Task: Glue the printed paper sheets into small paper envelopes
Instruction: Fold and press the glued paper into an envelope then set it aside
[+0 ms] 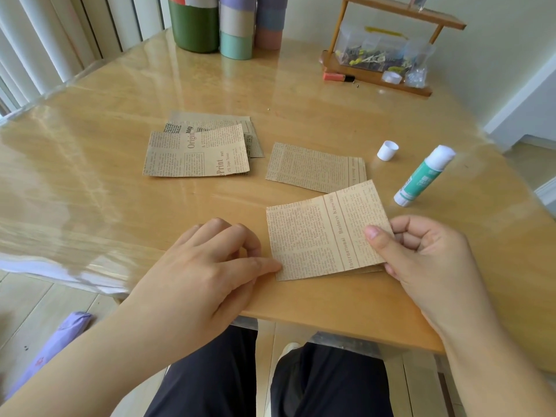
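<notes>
The right hand (421,251) pinched a folded kraft newsprint sheet (325,230) by its right edge; the left hand (210,260), fingers loosely curled, touched its near-left corner with the thumb.

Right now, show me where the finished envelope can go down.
Bare table lies left of the printed stack, and a strip between that stack and the single sheet. More lies behind the papers, before the canisters. Crowded: right side, where cap and glue stick lie beside the sheets.
</notes>
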A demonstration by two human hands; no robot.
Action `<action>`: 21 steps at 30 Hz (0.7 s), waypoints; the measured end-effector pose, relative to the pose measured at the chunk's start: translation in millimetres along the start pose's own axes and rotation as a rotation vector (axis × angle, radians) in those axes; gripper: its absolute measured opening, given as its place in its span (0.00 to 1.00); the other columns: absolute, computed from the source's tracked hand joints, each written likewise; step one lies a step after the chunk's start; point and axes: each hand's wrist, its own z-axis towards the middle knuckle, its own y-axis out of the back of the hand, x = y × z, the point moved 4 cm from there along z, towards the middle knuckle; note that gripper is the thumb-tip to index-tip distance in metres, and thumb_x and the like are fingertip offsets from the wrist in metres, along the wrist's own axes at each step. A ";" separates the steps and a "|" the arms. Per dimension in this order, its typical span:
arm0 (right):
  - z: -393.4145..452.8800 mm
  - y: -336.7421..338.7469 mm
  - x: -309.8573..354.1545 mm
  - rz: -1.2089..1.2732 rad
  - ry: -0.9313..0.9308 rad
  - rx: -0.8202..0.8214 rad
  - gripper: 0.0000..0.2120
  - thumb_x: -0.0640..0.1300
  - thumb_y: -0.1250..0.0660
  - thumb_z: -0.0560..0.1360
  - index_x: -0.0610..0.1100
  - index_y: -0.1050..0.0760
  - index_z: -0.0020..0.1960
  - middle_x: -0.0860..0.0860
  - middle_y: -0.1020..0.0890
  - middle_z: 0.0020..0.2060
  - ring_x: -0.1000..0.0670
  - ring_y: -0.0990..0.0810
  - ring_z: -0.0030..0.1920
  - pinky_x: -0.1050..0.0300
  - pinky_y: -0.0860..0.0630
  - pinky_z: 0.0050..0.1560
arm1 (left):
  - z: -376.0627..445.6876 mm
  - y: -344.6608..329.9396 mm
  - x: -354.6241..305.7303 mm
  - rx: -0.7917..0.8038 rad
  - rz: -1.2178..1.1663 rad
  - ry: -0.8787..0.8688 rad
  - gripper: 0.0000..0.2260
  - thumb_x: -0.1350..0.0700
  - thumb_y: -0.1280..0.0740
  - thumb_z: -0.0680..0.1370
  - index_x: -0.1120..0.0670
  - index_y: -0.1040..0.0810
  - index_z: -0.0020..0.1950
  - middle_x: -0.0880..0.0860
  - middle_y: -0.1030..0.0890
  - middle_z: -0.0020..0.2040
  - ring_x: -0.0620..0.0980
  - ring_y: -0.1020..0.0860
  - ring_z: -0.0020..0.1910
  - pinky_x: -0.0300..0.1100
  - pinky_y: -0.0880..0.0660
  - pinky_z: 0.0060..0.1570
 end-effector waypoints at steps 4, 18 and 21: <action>4.1 12.9 4.0 -0.232 0.039 -0.040 0.07 0.48 0.26 0.67 0.47 0.21 0.34 0.51 0.20 0.29 0.55 0.24 0.30 0.65 0.28 0.32 | 0.8 -0.7 0.3 0.004 -0.004 -0.007 0.15 0.56 0.43 0.77 0.50 0.18 0.54 0.49 0.25 0.46 0.51 0.28 0.41 0.48 0.27 0.38; 17.2 19.9 -3.1 -0.421 -0.006 0.103 0.09 0.49 0.25 0.67 0.46 0.21 0.33 0.56 0.33 0.21 0.58 0.37 0.22 0.70 0.39 0.23 | 1.2 -2.4 2.0 -0.029 -0.011 -0.019 0.15 0.55 0.44 0.77 0.50 0.18 0.54 0.48 0.26 0.46 0.50 0.30 0.41 0.48 0.28 0.38; 17.7 19.0 -3.4 -0.444 0.002 0.105 0.09 0.49 0.25 0.68 0.46 0.21 0.33 0.56 0.33 0.21 0.58 0.37 0.22 0.70 0.39 0.23 | 1.6 -1.5 1.3 -0.030 -0.011 -0.019 0.15 0.55 0.44 0.78 0.50 0.18 0.54 0.48 0.25 0.45 0.50 0.30 0.41 0.49 0.27 0.37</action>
